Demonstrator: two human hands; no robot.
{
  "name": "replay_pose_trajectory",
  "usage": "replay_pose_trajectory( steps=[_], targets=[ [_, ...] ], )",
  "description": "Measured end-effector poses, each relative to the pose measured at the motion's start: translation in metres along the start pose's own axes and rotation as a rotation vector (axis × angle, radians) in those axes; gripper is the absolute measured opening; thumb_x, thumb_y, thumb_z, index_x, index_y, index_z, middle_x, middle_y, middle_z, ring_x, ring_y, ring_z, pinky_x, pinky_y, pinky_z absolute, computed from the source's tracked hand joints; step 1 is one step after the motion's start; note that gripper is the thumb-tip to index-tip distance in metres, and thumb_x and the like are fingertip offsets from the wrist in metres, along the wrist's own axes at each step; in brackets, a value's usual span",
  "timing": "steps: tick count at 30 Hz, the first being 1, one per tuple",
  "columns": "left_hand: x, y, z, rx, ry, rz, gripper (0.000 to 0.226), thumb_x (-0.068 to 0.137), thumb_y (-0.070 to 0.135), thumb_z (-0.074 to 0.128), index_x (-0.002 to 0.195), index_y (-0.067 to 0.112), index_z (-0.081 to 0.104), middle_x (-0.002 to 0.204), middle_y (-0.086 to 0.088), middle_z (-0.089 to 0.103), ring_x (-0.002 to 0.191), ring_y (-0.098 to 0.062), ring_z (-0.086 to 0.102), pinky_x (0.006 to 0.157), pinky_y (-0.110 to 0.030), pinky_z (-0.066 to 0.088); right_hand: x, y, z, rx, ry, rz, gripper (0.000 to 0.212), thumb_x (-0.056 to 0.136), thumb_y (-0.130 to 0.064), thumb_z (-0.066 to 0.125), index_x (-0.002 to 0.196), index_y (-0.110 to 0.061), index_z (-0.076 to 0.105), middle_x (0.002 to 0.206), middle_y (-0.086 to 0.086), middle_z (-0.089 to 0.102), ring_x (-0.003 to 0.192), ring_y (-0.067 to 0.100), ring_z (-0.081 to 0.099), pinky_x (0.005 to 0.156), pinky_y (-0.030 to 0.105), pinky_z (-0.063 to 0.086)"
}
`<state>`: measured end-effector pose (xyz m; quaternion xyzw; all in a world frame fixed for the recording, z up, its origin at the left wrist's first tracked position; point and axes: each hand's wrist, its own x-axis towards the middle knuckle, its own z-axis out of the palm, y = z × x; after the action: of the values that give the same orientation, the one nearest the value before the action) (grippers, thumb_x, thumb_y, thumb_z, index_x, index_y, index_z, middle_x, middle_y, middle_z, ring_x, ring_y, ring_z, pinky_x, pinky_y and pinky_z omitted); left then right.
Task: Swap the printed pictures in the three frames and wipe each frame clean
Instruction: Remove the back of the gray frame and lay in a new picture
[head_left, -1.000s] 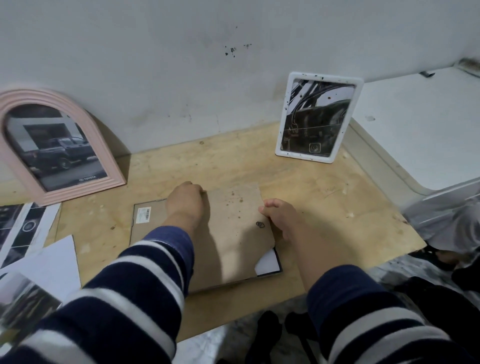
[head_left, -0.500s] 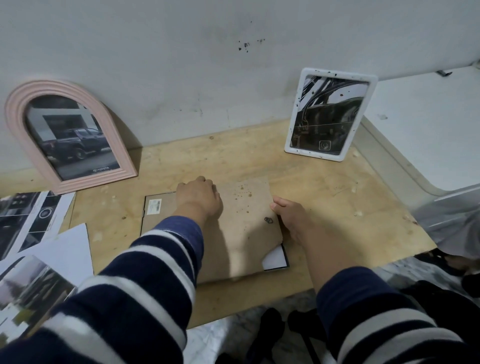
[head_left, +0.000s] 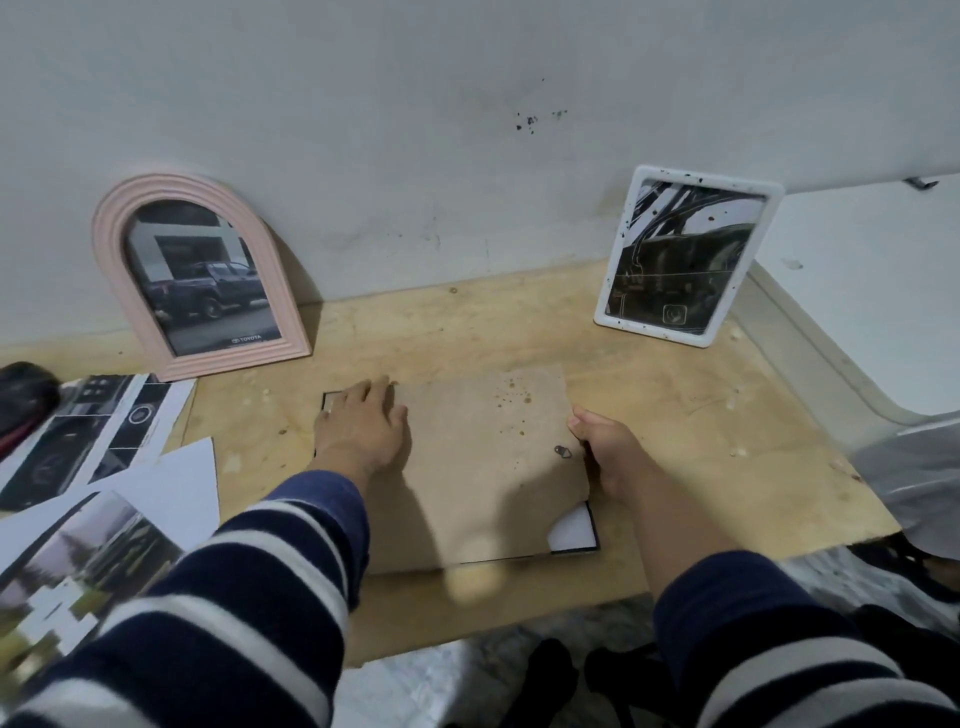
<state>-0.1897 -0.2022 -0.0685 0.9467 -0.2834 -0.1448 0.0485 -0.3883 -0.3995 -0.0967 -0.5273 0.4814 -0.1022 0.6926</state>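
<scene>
A black frame (head_left: 596, 531) lies face down in the middle of the wooden table (head_left: 685, 415). Its brown backing board (head_left: 483, 457) has a broken near-right corner, where white paper shows. My left hand (head_left: 361, 428) rests flat on the board's far-left part, fingers reaching the frame's left edge. My right hand (head_left: 605, 452) grips the frame's right edge, thumb on top beside a small metal hanger. A pink arched frame (head_left: 110, 244) with a truck picture leans on the wall at the left. A white speckled frame (head_left: 652, 331) with a dark picture stands at the right.
Loose prints (head_left: 98, 431) and another print (head_left: 78, 551) lie at the table's left, with a white sheet (head_left: 182, 483) between them. A dark object (head_left: 23, 400) sits at the far left. A white surface (head_left: 857, 291) adjoins the table on the right. The table's front edge is close to me.
My left hand's fingers have stretched out from a curled pose and slid toward the frame's left edge. My right hand has stayed at the right edge.
</scene>
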Motion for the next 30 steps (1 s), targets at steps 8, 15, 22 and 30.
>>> replay_pose_trajectory(
  steps=[8, 15, 22, 30],
  targets=[
    [0.001, -0.003, 0.003, 0.148, -0.014, 0.002, 0.051, 0.1, 0.045, 0.027, 0.143, 0.019, 0.031, 0.152, -0.001, 0.03, 0.136, -0.025, 0.032, 0.105, -0.046, 0.03, 0.0, 0.005, 0.001, -0.054, 0.024, -0.036, 0.045, 0.098, -0.016, 0.051, 0.141, -0.006, 0.044, 0.145, 0.01, 0.045, 0.134, 0.028, 0.04, 0.114, 0.041, 0.031],
    [0.008, 0.0, -0.006, 0.191, 0.005, 0.004, 0.048, 0.098, 0.042, 0.026, 0.135, 0.017, 0.042, 0.139, -0.004, 0.041, 0.126, -0.025, 0.042, 0.097, -0.045, 0.032, -0.002, 0.005, -0.004, -0.007, -0.027, -0.049, 0.041, 0.098, -0.009, 0.049, 0.138, -0.002, 0.047, 0.123, 0.011, 0.06, 0.112, 0.027, 0.056, 0.097, 0.038, 0.046],
    [0.004, -0.003, -0.002, 0.265, -0.023, 0.025, 0.053, 0.097, 0.045, 0.026, 0.144, 0.023, 0.033, 0.148, 0.001, 0.035, 0.133, -0.022, 0.035, 0.105, -0.047, 0.027, -0.01, 0.002, -0.006, 0.058, -0.079, -0.049, 0.04, 0.098, -0.011, 0.049, 0.137, -0.004, 0.048, 0.114, 0.008, 0.064, 0.105, 0.024, 0.059, 0.078, 0.028, 0.049],
    [0.003, -0.002, -0.003, 0.269, -0.075, 0.013, 0.06, 0.097, 0.054, 0.022, 0.148, 0.024, 0.028, 0.152, 0.0, 0.029, 0.138, -0.026, 0.029, 0.11, -0.049, 0.021, -0.01, -0.001, 0.004, 0.069, 0.015, -0.077, 0.02, 0.095, -0.005, 0.049, 0.094, -0.009, 0.069, 0.085, 0.005, 0.066, 0.079, 0.023, 0.058, 0.061, 0.026, 0.046]
  ],
)
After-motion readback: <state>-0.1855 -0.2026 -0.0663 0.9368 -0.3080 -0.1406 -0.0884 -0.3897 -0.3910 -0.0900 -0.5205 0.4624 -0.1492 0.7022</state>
